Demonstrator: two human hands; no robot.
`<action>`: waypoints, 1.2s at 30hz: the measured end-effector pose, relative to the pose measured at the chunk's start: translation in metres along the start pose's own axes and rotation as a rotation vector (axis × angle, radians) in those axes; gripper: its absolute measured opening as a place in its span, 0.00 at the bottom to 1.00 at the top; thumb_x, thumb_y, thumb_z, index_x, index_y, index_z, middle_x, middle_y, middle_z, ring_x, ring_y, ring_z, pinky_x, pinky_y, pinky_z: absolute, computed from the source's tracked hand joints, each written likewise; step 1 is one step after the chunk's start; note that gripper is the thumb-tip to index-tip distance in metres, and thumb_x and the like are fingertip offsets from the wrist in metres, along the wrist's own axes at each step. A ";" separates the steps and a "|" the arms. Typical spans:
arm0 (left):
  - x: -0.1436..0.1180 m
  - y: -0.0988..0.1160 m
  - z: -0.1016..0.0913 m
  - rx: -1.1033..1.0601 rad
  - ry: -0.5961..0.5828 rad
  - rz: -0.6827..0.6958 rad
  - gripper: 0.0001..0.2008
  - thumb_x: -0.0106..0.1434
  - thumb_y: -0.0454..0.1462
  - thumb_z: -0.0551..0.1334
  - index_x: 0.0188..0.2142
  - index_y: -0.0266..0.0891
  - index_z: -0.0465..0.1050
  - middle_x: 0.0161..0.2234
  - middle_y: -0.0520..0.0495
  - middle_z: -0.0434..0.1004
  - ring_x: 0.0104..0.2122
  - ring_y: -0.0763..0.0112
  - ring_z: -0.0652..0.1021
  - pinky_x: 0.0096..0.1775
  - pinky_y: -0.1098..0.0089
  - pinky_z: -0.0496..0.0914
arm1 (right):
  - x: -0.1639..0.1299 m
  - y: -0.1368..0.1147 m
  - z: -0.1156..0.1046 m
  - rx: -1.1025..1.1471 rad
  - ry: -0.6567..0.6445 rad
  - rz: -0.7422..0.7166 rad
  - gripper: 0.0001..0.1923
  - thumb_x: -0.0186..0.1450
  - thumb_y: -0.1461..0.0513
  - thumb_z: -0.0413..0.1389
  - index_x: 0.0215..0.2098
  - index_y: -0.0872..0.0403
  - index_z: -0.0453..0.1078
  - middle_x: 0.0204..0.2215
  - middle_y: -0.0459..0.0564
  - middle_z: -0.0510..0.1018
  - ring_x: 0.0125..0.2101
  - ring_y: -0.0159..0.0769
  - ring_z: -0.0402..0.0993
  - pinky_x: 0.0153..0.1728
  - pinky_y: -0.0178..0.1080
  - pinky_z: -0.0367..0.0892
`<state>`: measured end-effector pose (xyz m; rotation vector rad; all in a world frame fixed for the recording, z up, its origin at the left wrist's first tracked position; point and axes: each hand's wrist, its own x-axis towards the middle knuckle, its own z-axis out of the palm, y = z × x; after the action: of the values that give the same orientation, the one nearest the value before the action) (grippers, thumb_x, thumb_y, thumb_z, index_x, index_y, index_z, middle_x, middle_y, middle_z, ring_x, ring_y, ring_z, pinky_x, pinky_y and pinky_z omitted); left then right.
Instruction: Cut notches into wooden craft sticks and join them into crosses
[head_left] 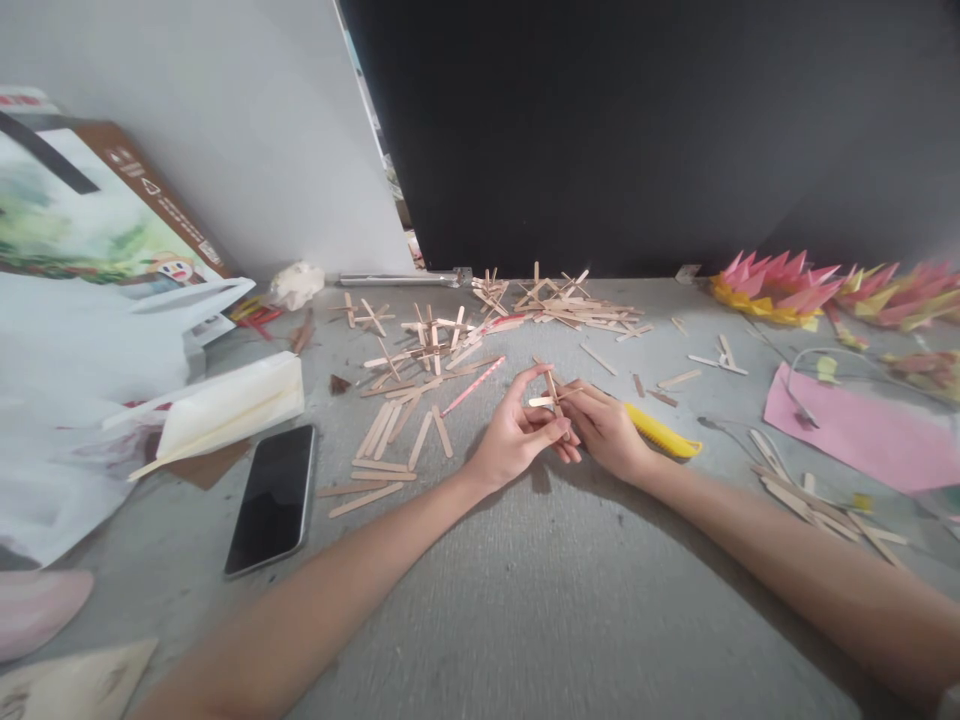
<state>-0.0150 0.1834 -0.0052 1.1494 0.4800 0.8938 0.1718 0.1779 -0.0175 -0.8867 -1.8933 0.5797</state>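
Crossed wooden craft sticks are held between both hands over the middle of the grey tabletop. My left hand pinches the upright stick between thumb and fingers. Closed from the other side, my right hand grips the crosspiece end, its fingertips partly hidden. A yellow-handled cutter lies right beside my right hand. Left of my left hand are loose craft sticks and a pink patterned strip. Beyond the hands, several sticks joined into crosses lie in a heap.
A phone lies at left, near a white plastic bag and a printed paper bag. Pink and yellow folded-paper pieces, a pink sheet and scissors are at right. A black panel stands behind.
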 end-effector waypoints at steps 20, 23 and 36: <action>0.016 -0.015 -0.019 0.094 0.383 0.084 0.24 0.59 0.46 0.75 0.50 0.37 0.74 0.33 0.49 0.81 0.26 0.71 0.80 0.31 0.70 0.71 | 0.003 0.016 0.008 -0.002 0.134 0.191 0.15 0.75 0.53 0.56 0.53 0.50 0.78 0.46 0.54 0.85 0.42 0.42 0.82 0.45 0.44 0.77; 0.016 -0.013 -0.019 0.089 0.373 0.074 0.19 0.59 0.45 0.75 0.44 0.37 0.76 0.32 0.49 0.80 0.25 0.73 0.79 0.31 0.71 0.69 | 0.003 0.016 0.008 0.034 0.130 0.239 0.15 0.75 0.53 0.57 0.54 0.50 0.78 0.47 0.54 0.85 0.43 0.43 0.83 0.45 0.44 0.77; 0.017 -0.007 -0.018 0.036 0.381 0.061 0.17 0.58 0.43 0.75 0.41 0.35 0.76 0.30 0.49 0.78 0.28 0.71 0.78 0.34 0.70 0.70 | 0.009 0.011 0.008 0.151 0.136 0.273 0.14 0.74 0.51 0.57 0.45 0.52 0.76 0.40 0.53 0.85 0.38 0.41 0.81 0.41 0.42 0.75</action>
<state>-0.0161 0.2065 -0.0168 1.0319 0.7759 1.1688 0.1650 0.1914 -0.0239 -1.0656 -1.5952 0.7948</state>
